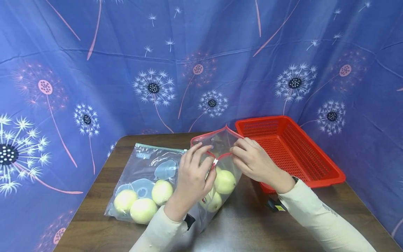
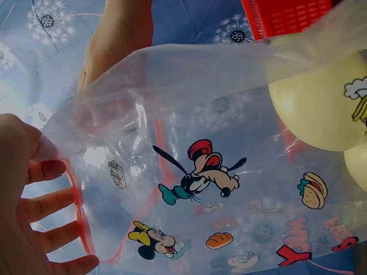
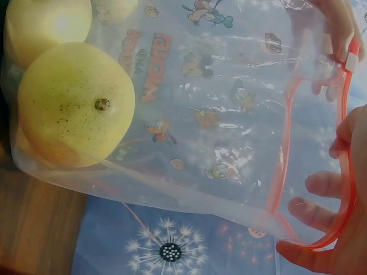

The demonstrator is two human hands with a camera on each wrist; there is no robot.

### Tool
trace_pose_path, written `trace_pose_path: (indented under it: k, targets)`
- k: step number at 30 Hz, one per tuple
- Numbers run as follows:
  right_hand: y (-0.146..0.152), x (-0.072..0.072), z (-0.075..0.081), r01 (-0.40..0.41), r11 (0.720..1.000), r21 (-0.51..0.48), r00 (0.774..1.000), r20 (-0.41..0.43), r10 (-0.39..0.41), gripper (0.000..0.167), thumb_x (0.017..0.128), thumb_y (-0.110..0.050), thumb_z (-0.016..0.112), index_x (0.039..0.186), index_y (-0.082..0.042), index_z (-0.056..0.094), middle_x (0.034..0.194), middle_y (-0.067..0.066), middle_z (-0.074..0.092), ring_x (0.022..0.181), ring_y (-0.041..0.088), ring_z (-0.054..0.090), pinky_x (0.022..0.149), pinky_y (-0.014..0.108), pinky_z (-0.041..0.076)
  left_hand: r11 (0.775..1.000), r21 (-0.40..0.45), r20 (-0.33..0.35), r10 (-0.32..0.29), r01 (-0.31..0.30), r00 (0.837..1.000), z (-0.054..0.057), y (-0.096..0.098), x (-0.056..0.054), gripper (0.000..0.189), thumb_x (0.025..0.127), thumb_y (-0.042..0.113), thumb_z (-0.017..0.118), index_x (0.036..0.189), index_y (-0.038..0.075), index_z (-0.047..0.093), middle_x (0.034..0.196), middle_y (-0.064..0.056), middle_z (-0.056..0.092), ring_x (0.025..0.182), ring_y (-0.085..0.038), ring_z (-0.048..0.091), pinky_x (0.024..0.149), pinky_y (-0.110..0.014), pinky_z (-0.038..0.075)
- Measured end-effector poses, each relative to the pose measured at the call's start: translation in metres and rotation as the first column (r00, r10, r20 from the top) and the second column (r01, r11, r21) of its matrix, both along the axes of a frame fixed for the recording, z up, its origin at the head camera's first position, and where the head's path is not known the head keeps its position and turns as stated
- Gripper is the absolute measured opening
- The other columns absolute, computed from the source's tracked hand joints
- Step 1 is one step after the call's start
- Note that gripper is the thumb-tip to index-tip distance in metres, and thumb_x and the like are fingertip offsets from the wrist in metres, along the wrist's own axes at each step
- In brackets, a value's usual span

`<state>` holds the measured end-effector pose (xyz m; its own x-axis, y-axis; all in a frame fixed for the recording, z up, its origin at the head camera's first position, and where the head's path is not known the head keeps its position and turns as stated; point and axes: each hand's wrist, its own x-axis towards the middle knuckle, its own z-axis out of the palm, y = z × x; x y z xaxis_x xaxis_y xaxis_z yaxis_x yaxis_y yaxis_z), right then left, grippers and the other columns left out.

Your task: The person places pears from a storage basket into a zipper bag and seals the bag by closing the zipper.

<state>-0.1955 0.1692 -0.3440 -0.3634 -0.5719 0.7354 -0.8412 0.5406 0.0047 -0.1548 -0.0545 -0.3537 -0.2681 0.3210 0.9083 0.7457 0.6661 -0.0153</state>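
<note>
A clear zip bag (image 1: 231, 138) with a red rim and cartoon prints stands with its mouth spread. Round yellow-green fruits, like pears (image 1: 225, 182), lie in its bottom. My left hand (image 1: 196, 171) pinches the near rim beside the white slider (image 1: 215, 161), its other fingers spread along the red edge. On the right side of the mouth, my right hand (image 1: 252, 159) holds the rim with bent fingers, some reaching inside the opening. In the right wrist view, one speckled fruit (image 3: 74, 106) shows a brown stem end.
Left of the hands, another clear zip bag (image 1: 148, 164) with a green rim lies flat, holding several similar fruits (image 1: 143, 210). A red plastic basket (image 1: 315, 154) stands at the right on the wooden table (image 1: 245, 231). Blue dandelion-print cloth (image 1: 201, 42) hangs behind.
</note>
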Motion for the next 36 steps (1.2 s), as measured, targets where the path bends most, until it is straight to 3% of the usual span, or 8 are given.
trace_pose_path:
  k: [7,11,16,21,25,29,36]
  targets:
    - [0.003,0.0,0.002,0.002,1.0,0.007,0.999,0.036,-0.002,0.02,0.093,-0.025,0.054,0.096,-0.01,0.067,0.095,0.003,0.06,0.085,0.021,0.052,0.076,0.044,0.041,1.0,-0.016,0.028,0.013,-0.012,1.0,0.0,-0.001,0.0,0.014,0.09,0.014,0.054,0.091,0.005,0.065,0.122,-0.013,0.062,0.12,-0.039,0.055,0.091,-0.053,0.047]
    - [0.006,-0.002,0.004,-0.022,1.0,0.018,0.999,0.038,0.022,0.037,0.102,-0.041,0.045,0.099,-0.011,0.066,0.098,0.004,0.06,0.088,0.021,0.052,0.077,0.044,0.04,1.0,-0.019,0.039,0.021,-0.02,0.999,-0.001,-0.002,0.0,0.014,0.09,0.014,0.053,0.092,0.005,0.064,0.122,-0.014,0.062,0.12,-0.04,0.055,0.09,-0.054,0.047]
    - [0.012,-0.005,0.009,-0.054,0.998,0.032,0.998,0.048,0.052,0.047,0.104,-0.049,0.038,0.104,-0.012,0.066,0.102,0.005,0.06,0.093,0.023,0.052,0.08,0.046,0.039,1.0,-0.017,0.046,0.025,-0.024,0.999,-0.001,-0.002,0.0,0.014,0.09,0.013,0.053,0.092,0.005,0.065,0.122,-0.014,0.062,0.121,-0.04,0.055,0.09,-0.054,0.047]
    - [0.025,-0.01,0.014,-0.046,0.999,-0.006,0.998,0.043,0.046,0.039,0.103,-0.037,0.042,0.106,-0.007,0.067,0.108,0.012,0.061,0.102,0.03,0.053,0.086,0.053,0.037,1.0,-0.006,0.046,0.016,-0.015,0.999,0.0,-0.002,0.0,0.012,0.089,0.011,0.052,0.089,0.005,0.063,0.122,-0.015,0.062,0.12,-0.041,0.055,0.089,-0.054,0.047]
    - [0.041,-0.022,0.018,0.014,0.999,-0.038,0.996,0.088,-0.01,0.023,0.093,-0.016,0.053,0.11,-0.006,0.066,0.114,0.015,0.06,0.107,0.034,0.051,0.089,0.055,0.037,1.0,0.001,0.051,0.007,-0.007,0.999,-0.001,-0.002,-0.001,0.012,0.089,0.011,0.052,0.088,0.005,0.063,0.121,-0.015,0.062,0.12,-0.041,0.055,0.089,-0.055,0.047]
    - [0.053,-0.034,0.017,0.072,0.997,-0.026,0.985,0.158,-0.067,0.029,0.087,-0.005,0.058,0.116,-0.007,0.063,0.121,0.016,0.057,0.11,0.036,0.049,0.09,0.056,0.036,1.0,0.008,0.059,-0.001,0.0,0.998,-0.002,-0.002,-0.001,0.012,0.089,0.01,0.052,0.088,0.006,0.063,0.121,-0.015,0.062,0.12,-0.041,0.055,0.089,-0.054,0.047]
    - [0.055,-0.05,0.012,0.086,0.994,0.068,0.966,0.238,-0.1,0.04,0.092,-0.009,0.063,0.132,-0.011,0.058,0.131,0.015,0.052,0.12,0.037,0.044,0.097,0.059,0.034,1.0,0.009,0.067,-0.01,0.009,0.998,-0.003,-0.003,-0.001,0.012,0.089,0.011,0.053,0.089,0.006,0.063,0.121,-0.015,0.063,0.121,-0.041,0.055,0.09,-0.055,0.047]
